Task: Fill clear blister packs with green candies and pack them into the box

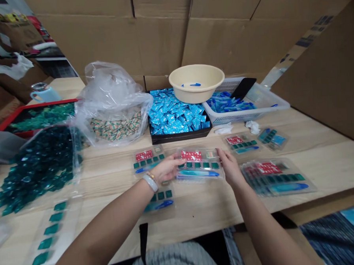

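Observation:
Both my hands grip one clear plastic tray (200, 163) lying on the wooden table (323, 156). It holds a red packet, a row of green packets and a blue pen. My left hand (166, 168) pinches its left edge, fingers closed on the rim. My right hand (230, 167) clasps its right edge. A white band is on my left wrist. Another filled tray (148, 159) lies just left of it, and one more (160, 199) lies under my left wrist.
A stack of filled trays (276, 177) lies at right, two more trays (256, 141) behind. At the back stand a black box of blue packets (176, 112), a beige bowl (196, 82), a white basket (246, 101), a bag of sweets (115, 112). Loose green packets (39, 163) lie at left.

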The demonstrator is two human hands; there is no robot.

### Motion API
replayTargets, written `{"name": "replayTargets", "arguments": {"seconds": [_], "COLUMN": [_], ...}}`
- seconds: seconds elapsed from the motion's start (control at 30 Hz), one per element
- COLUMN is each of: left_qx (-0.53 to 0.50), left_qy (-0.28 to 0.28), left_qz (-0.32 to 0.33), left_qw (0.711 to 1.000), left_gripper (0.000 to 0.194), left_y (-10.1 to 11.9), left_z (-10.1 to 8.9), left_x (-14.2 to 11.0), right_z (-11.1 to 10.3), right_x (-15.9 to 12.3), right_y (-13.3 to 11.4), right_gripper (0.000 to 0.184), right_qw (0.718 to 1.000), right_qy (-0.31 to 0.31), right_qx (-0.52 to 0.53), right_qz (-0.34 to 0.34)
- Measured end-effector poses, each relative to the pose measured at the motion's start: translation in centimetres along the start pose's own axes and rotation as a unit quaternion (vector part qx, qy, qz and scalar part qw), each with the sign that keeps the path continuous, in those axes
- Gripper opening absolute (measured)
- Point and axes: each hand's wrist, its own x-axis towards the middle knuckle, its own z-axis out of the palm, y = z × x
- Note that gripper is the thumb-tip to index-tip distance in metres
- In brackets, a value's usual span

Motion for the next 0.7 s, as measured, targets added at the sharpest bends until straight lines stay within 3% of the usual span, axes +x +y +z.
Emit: {"name": "replayTargets", "arguments": {"seconds": [0.13,0.23,0.37,0.5,0.6,0.7], "left_qx": [-0.018,-0.028,-0.082,-0.109,-0.077,-0.017], "left_qy": [0.002,0.031,0.075,0.098,0.116,0.142], "left_qz": [0.002,0.029,0.06,0.044,0.079,0.114], "left_qw": [1.0,0.999,0.992,0.988,0.987,0.983], "left_gripper": [0.033,0.027,0.017,0.009,0.016,0.024], "left_y": [0.2,0.4,1.1,3.0,5.2,6.6], "left_z": [-0.1,-0.2,-0.9,-2.7,-4.8,-7.7], "left_x": [0.2,-0.2,-1.8,-4.1,-5.9,-7.7], "right_z": [-0.2,-0.3,1.4,6.2,9.0,8.5], "right_x": [0.6,0.8,0.7,-0.2,0.1,1.8], "right_y": [-2.6,-3.6,-4.2,-5.6,-6.7,-6.9], "right_gripper": [0.029,0.018,0.011,0.017,0.014,0.018], "right_qw": [0.957,0.936,0.924,0.914,0.935,0.973], "right_qy": [-0.159,-0.184,-0.217,-0.242,-0.237,-0.169], "right_qx": [0.171,0.219,0.259,0.293,0.242,0.154], "right_qz": [0.173,0.206,0.182,0.143,0.105,0.044]}}
